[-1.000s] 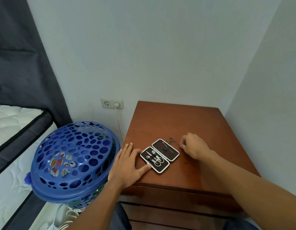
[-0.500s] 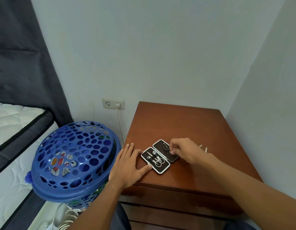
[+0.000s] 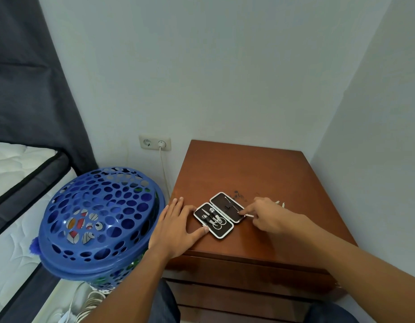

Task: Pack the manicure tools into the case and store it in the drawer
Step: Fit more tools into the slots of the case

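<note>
A small black manicure case (image 3: 225, 204) with a white rim lies open on the brown nightstand (image 3: 243, 169), near its front left corner. Its left half holds scissors, a clipper and other metal tools; a thin pick sits in the right half. My left hand (image 3: 176, 227) rests flat beside the case, thumb against its front left edge. My right hand (image 3: 269, 215) pinches a thin pale tool (image 3: 248, 215) at the case's right edge. More small pale tools (image 3: 280, 203) lie on the wood behind that hand. The drawer fronts (image 3: 236, 297) below are closed.
A blue perforated laundry basket (image 3: 97, 220) stands right against the nightstand's left side. A wall socket (image 3: 155, 143) with a white cable is behind it. A mattress (image 3: 13, 164) and dark curtain are at the left, a wall close on the right.
My right hand moved from the bare wood right of the case to the case's right half, then to its right edge, now with a thin tool in its fingers. The left hand stayed put.
</note>
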